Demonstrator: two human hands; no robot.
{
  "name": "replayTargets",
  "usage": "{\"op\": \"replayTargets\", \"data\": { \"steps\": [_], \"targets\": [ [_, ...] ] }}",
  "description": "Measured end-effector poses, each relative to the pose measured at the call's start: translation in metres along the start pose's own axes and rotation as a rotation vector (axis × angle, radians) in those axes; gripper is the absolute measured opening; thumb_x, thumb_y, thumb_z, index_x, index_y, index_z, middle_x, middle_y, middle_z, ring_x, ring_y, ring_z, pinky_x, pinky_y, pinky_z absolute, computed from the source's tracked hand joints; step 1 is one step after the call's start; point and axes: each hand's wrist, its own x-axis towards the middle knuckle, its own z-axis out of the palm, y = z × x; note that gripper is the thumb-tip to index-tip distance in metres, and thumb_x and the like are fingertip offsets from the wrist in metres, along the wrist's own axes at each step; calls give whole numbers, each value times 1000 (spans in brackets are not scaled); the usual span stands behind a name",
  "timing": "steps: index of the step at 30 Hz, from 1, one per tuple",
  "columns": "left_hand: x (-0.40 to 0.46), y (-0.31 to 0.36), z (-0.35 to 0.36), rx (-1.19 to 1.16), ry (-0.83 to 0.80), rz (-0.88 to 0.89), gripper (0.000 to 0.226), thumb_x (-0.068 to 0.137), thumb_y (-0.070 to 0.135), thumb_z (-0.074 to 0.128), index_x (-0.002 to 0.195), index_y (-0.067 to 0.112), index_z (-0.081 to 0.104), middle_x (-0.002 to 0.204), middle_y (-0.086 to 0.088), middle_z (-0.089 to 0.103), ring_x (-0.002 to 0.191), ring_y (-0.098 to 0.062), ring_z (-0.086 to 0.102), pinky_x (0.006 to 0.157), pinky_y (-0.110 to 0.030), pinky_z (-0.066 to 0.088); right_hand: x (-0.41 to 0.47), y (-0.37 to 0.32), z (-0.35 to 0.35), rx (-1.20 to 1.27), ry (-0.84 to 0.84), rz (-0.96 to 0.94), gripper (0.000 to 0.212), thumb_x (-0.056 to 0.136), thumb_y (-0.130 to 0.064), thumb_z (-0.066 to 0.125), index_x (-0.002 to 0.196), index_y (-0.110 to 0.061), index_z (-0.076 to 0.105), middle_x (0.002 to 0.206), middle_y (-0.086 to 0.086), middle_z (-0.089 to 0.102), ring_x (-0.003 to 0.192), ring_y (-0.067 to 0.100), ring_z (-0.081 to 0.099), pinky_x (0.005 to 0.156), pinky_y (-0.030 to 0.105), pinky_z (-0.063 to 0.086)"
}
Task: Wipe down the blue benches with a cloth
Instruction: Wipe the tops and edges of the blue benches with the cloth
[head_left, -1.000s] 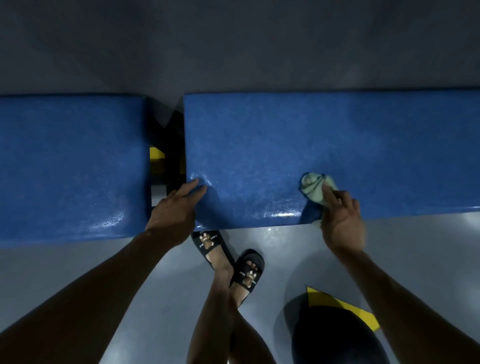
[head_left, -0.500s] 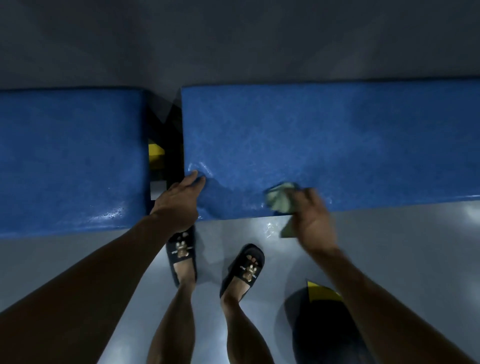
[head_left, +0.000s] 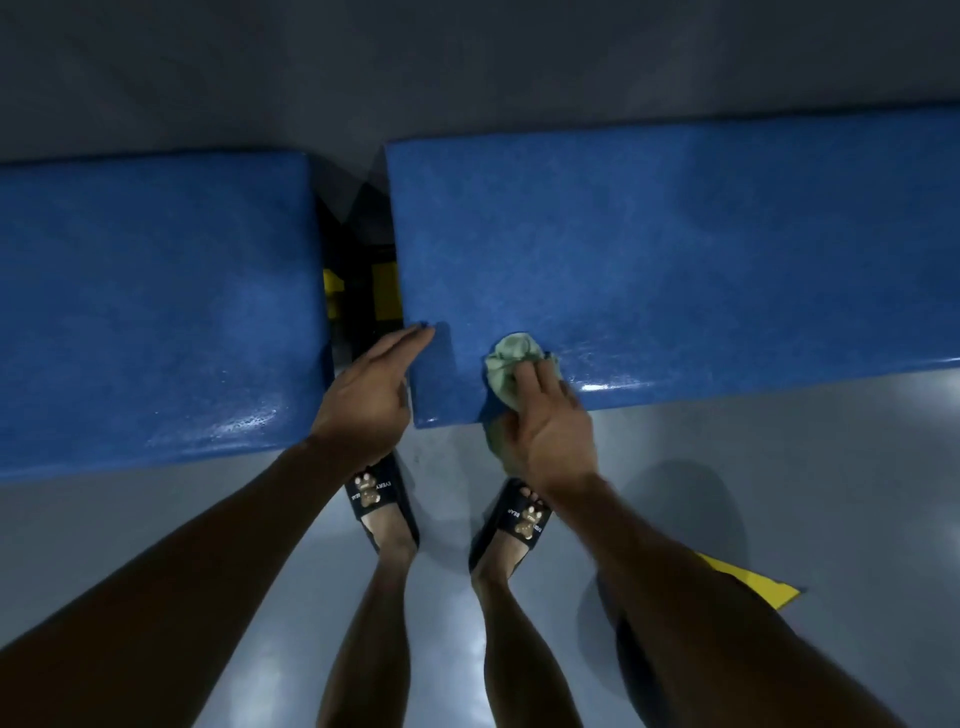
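Note:
Two blue benches lie side by side, the left bench (head_left: 156, 301) and the right bench (head_left: 675, 249), with a dark gap between them. My right hand (head_left: 550, 426) grips a bunched pale green cloth (head_left: 511, 361) and presses it on the right bench's near edge, close to its left end. Part of the cloth hangs below the edge under my palm. My left hand (head_left: 371, 395) rests with straight fingers against the left near corner of the right bench, over the gap.
A black frame with yellow parts (head_left: 358, 291) shows in the gap between the benches. My feet in black sandals (head_left: 382, 499) stand on the glossy grey floor just before the benches. A yellow floor marking (head_left: 748, 582) lies at the right.
My right hand has swept the cloth leftward along the bench's near edge, from mid-bench to near its left end. My left hand has stayed at the corner. My feet shifted left.

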Motion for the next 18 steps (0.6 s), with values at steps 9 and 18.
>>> {"op": "replayTargets", "data": {
  "steps": [9,18],
  "targets": [
    [-11,-23,-14,-158,65,-6,58,92,-9,41,145,15,44,147,-5,44,127,-25,53,105,-44,44,16,50,-30,-32,144,511,50,84,-33,61,128,-17,45,104,19,66,85,43,63,69,42,48],
    [-16,-44,-30,-142,108,-41,53,92,-3,42,140,18,50,136,-5,53,107,-20,62,95,-37,50,21,-110,54,-63,-81,-72,56,78,-26,66,130,-16,48,120,7,62,83,33,68,63,37,54]
  ]
}}
